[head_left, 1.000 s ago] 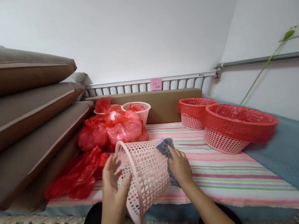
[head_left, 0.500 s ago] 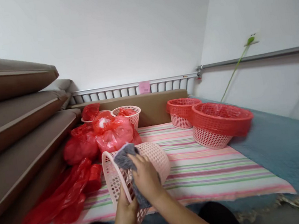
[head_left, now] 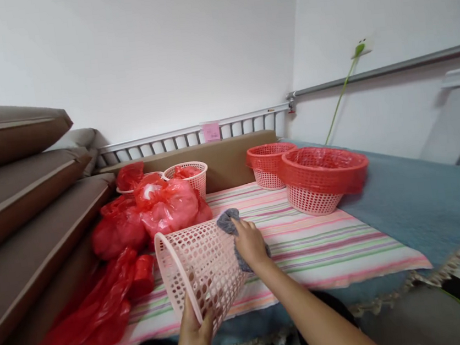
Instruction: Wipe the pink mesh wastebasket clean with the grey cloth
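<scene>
Pink perforated basket [head_left: 201,264] lies tilted at 6 o'clock over the striped mat [head_left: 325,244], left hand [head_left: 193,323] fingers clamped on its rim, right hand [head_left: 250,243] fingers closed on grey cloth [head_left: 228,221] at its 2 o'clock.

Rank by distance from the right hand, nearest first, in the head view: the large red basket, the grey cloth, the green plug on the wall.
1. grey cloth: gripped in the right hand, against the pink basket.
2. large red basket: standing farther ahead, to the right.
3. green plug: high on the side wall, farthest right.
</scene>
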### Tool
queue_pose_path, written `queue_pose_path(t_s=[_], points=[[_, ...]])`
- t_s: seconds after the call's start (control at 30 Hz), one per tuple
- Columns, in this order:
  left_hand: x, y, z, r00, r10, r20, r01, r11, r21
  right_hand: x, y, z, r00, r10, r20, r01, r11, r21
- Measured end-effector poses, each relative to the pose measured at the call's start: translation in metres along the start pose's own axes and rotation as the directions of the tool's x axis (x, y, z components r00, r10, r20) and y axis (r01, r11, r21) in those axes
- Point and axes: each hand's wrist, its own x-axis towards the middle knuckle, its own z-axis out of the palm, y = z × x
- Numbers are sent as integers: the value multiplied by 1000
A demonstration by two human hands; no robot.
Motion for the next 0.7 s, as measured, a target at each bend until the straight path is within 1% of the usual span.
queue_pose_path(t_s=[0.07,0.13,0.23,0.37,0.43,0.5,0.6,0.67,0.7], points=[[1,-3,-3,1000,9,7,-9,1000,-8,2,13,3,1000,20,-19,-20,999,-26],[2,-6,-6,999,2,34,-2,1000,-8,1,15,3,999,15,-35,-16,1000,-26],[2,-10,-9,999,-2,39,4,999,-52,-2,11,3,999,36,-38,-36,999,-14],[1,-14,-8,1000,19,7,-18,995,-96,3,-1,1,993,119,-22,-119,993,-2],[1,-13,-8,1000,21,12,-20,994,-104,4,-18,-3,994,114,-1,-113,993,15],[3,-13,-10,1000,13,22,-11,995,-99,0,-46,-9,998,52,29,-54,996,67],[6,-18,-16,999,37,-28,-38,998,-41,-16,-97,-23,993,-108,52,94,971,220],[7,-24,-22,994,84,-71,-83,996,21,-31,-127,-31,972,-231,31,209,922,326],[8,-27,-25,992,100,-74,-97,994,46,-38,-138,-34,960,-279,20,253,896,364]])
